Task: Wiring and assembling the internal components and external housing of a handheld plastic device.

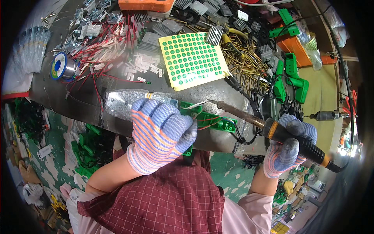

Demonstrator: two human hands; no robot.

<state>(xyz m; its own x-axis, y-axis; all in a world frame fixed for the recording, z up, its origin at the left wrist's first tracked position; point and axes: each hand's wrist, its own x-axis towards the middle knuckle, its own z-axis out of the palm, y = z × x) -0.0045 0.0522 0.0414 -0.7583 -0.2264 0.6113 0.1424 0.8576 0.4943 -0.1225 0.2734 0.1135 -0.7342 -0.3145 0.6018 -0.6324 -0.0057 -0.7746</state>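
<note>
Both hands wear striped knit gloves. My left hand (161,126) is closed over a green plastic housing (218,123), which lies at the bench's near edge with parts showing to the right of and below my fingers. Thin red wires and a black cable run from the housing. A narrow white piece (196,104) sticks up slantwise from it. My right hand (290,144) grips the black handle of a soldering iron (249,116), whose tip points left, close to the white piece; whether they touch I cannot tell. What lies under my left fingers is hidden.
Behind my hands lies a yellow sheet of round green stickers (191,58). A solder spool (63,67), red-wired parts (113,50) and a bubble-wrap pouch (120,103) are at left. Brass rods (241,58), green shells (298,85) and black cables (257,93) crowd the right.
</note>
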